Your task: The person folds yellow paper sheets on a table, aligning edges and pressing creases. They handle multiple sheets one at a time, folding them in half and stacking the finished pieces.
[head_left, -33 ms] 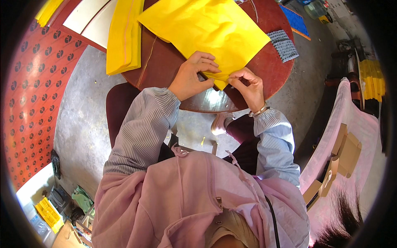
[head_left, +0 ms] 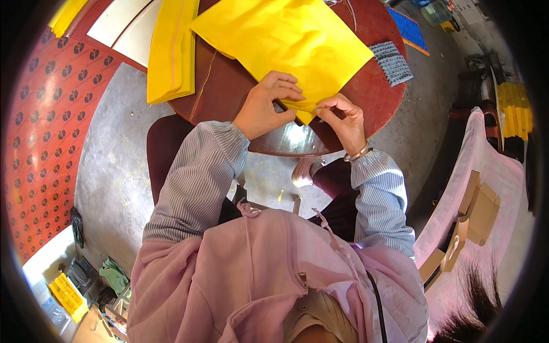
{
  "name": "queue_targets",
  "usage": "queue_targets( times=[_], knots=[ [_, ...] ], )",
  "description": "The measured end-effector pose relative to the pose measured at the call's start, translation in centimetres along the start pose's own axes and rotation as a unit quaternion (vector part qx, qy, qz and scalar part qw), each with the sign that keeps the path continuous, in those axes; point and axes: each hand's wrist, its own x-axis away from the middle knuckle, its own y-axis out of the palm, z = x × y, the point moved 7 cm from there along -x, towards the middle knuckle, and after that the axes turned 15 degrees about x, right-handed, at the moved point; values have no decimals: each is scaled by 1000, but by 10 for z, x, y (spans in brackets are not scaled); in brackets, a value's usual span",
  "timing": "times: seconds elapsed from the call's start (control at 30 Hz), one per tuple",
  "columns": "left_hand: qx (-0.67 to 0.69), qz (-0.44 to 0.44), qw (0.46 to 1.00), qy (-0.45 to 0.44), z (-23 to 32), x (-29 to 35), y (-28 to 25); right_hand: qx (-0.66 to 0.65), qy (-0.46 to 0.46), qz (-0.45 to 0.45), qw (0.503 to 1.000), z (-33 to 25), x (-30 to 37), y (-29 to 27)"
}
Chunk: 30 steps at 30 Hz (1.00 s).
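A large yellow sheet-like piece (head_left: 291, 46), perhaps a flat bag, lies slantwise on the round red-brown table (head_left: 223, 94). Its near corner points toward me and shows small folded layers. My left hand (head_left: 264, 106) rests at the sheet's left edge near that corner; the bent fingertips touch the yellow surface and the thumb stands apart from them. At the corner's right side, thumb and forefinger of my right hand (head_left: 345, 120) pinch the edge. A bracelet circles my right wrist. Left of the sheet lies a stack of folded yellow pieces (head_left: 171, 57) with a pinkish stripe.
A grey ridged pad (head_left: 392, 63) lies at the table's right edge. A red patterned board (head_left: 57, 114) is at the left. On the right, an opened cardboard box (head_left: 483, 214) sits on a pink cloth (head_left: 486, 154). More yellow pieces (head_left: 514, 111) hang beyond it.
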Motion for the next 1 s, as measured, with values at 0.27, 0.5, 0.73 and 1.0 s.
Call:
queue_targets(
  times=[0.27,0.5,0.73,1.0],
  knots=[
    [-30,42,999,14,2,1,4,7,13,-9,1000,3,1,1],
    [-47,52,997,23,2,2,5,18,12,-17,1000,6,0,0],
    [-55,41,998,15,5,1,5,26,5,-12,1000,2,-1,-1],
    [-23,24,999,34,6,1,2,-15,32,9,999,9,-2,1]
  ],
)
